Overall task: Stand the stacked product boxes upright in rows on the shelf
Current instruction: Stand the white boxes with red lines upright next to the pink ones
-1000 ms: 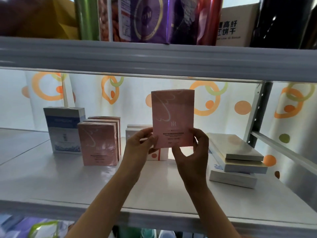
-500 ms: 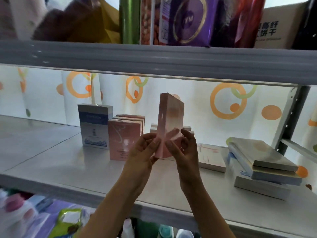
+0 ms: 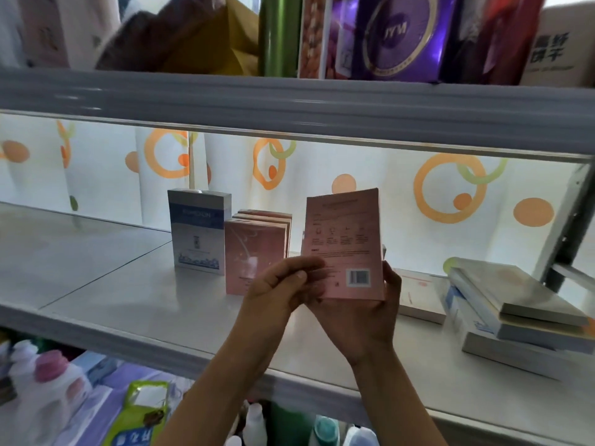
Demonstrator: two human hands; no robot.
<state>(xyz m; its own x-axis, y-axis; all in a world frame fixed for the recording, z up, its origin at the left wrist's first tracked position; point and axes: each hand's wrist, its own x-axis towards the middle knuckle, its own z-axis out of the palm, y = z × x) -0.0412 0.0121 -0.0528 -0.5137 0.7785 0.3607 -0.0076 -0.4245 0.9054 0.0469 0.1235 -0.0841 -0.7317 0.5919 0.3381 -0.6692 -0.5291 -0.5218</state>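
Note:
I hold a flat pink box (image 3: 343,239) upright in the air above the white shelf (image 3: 135,294), its printed back with a barcode facing me. My right hand (image 3: 363,313) cups its lower edge from below and from the right. My left hand (image 3: 283,288) pinches its lower left corner. Behind and to the left stand a row of pink boxes (image 3: 252,255) and a white-and-blue box (image 3: 198,230), all upright. A stack of flat boxes (image 3: 515,313) lies at the right, and another white box (image 3: 415,294) lies flat beside it.
The upper shelf's grey rail (image 3: 289,101) runs close overhead, with bags and boxes on it. A grey upright post (image 3: 566,220) stands at the far right. Bottles and packets (image 3: 48,391) fill the level below. A curtain with orange rings hangs behind.
The pink box has been turned in my hands from front, through edge-on, to its back facing me. My view has swung left.

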